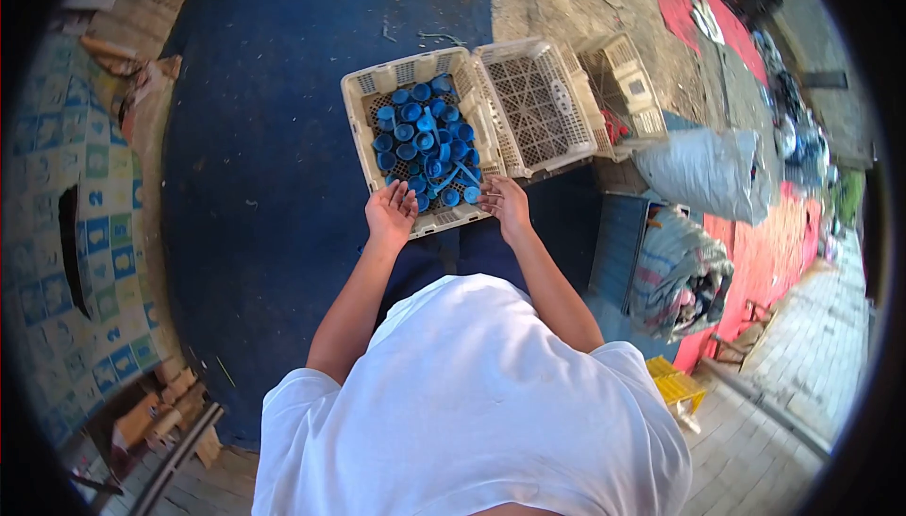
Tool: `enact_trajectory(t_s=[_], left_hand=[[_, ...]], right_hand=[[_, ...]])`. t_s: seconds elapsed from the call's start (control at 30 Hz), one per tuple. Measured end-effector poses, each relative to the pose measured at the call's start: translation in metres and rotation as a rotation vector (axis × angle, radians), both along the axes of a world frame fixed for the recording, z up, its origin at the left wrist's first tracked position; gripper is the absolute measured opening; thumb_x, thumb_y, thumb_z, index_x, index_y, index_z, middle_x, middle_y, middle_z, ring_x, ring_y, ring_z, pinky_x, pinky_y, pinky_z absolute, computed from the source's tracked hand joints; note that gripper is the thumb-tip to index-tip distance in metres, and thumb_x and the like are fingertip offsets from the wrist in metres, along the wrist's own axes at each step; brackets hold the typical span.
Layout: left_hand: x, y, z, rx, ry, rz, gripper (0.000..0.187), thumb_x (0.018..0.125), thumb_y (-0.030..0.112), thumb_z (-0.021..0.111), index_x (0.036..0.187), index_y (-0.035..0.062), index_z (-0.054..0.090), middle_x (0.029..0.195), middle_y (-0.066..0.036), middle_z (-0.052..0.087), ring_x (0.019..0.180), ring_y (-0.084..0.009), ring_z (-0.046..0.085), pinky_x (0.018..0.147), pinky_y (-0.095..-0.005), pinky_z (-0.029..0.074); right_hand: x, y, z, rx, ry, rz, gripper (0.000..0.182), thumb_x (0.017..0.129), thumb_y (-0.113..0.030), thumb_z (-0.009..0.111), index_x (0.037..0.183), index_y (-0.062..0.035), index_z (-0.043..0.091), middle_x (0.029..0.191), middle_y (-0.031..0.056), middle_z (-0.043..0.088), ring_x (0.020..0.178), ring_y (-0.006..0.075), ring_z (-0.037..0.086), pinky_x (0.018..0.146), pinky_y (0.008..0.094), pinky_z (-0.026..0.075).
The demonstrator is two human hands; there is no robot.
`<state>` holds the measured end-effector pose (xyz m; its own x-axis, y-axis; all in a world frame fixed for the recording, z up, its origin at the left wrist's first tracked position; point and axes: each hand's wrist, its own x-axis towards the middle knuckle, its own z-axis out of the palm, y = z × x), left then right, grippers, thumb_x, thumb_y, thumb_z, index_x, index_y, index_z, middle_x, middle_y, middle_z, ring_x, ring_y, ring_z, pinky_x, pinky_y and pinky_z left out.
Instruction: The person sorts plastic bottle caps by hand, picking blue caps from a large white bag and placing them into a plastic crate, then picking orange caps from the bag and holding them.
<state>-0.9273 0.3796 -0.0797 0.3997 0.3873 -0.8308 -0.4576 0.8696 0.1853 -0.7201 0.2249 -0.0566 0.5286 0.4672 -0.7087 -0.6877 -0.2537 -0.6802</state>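
Note:
A cream plastic crate (356, 101) stands in front of me, holding a heap of small blue plastic cups (411, 112), some with strap-like strips among them. My left hand (391, 212) is at the crate's near left corner, palm turned up, fingers loosely curled and apart with nothing in them. Over the near right corner, my right hand (508, 206) has its fingers bent and spread inward. Its fingertips come right up to a light blue round piece (471, 194) at the edge of the heap.
A second cream crate (543, 156) adjoins the first on the right, with another crate (618, 61) beyond it. Farther right lie a white sack (703, 174) and a stuffed striped sack (675, 266). Blue sheeting (255, 139) covers the floor at left, beside a patterned mat (57, 186).

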Motion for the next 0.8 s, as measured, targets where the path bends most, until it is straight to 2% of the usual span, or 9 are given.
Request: enact_trajectory(t_s=[0.13,0.3,0.47,0.5,0.63,0.8], left_hand=[[0.016,-0.008,-0.001,-0.004,-0.012,-0.086,0.03,0.098,0.027,0.053,0.119,0.0069,0.062,0.113,-0.005,0.066,0.1,-0.0244,0.065,0.085,-0.0391,0.053],[0.049,-0.017,-0.006,0.014,0.013,-0.207,0.03,0.098,0.028,0.056,0.119,0.0074,0.062,0.113,-0.005,0.066,0.101,-0.0248,0.065,0.086,-0.0402,0.053],[0.107,-0.032,0.005,0.061,0.05,-0.294,0.032,0.097,0.027,0.058,0.121,0.0071,0.062,0.117,-0.005,0.066,0.102,-0.0249,0.064,0.087,-0.041,0.052],[0.122,-0.038,0.005,0.084,0.066,-0.311,0.031,0.095,0.028,0.058,0.118,0.0078,0.062,0.112,-0.004,0.067,0.098,-0.024,0.065,0.085,-0.0405,0.051],[0.187,-0.077,0.001,0.145,0.077,-0.358,0.031,0.095,0.028,0.059,0.119,0.0085,0.061,0.112,-0.004,0.067,0.098,-0.0242,0.065,0.085,-0.0406,0.051],[0.29,-0.164,0.016,0.181,0.111,-0.448,0.029,0.095,0.027,0.058,0.118,0.0105,0.062,0.112,-0.002,0.067,0.1,-0.0236,0.065,0.086,-0.0405,0.05]], right_hand=[[0.014,-0.024,0.001,-0.008,-0.054,-0.067,0.024,0.103,-0.02,0.054,0.121,-0.0071,0.063,0.102,0.0078,0.07,0.083,0.0199,0.071,0.075,0.0318,0.055],[0.034,-0.064,-0.003,0.023,-0.173,-0.165,0.018,0.102,-0.018,0.059,0.114,-0.008,0.068,0.096,0.0035,0.072,0.077,0.0125,0.069,0.069,0.0252,0.051],[0.077,-0.125,-0.004,0.028,-0.242,-0.302,0.019,0.101,-0.018,0.059,0.114,-0.0074,0.069,0.099,0.0049,0.072,0.079,0.0128,0.069,0.07,0.0253,0.052],[0.088,-0.138,-0.001,0.033,-0.233,-0.342,0.02,0.101,-0.017,0.059,0.114,-0.0074,0.069,0.099,0.0051,0.072,0.079,0.0129,0.069,0.07,0.0255,0.052],[0.137,-0.206,0.0,0.058,-0.19,-0.483,0.019,0.101,-0.017,0.059,0.112,-0.0073,0.07,0.098,0.0056,0.073,0.08,0.013,0.07,0.072,0.026,0.052],[0.211,-0.297,-0.01,0.07,-0.115,-0.674,0.017,0.1,-0.016,0.058,0.109,-0.0078,0.07,0.094,0.0051,0.073,0.076,0.0124,0.069,0.07,0.026,0.052]])
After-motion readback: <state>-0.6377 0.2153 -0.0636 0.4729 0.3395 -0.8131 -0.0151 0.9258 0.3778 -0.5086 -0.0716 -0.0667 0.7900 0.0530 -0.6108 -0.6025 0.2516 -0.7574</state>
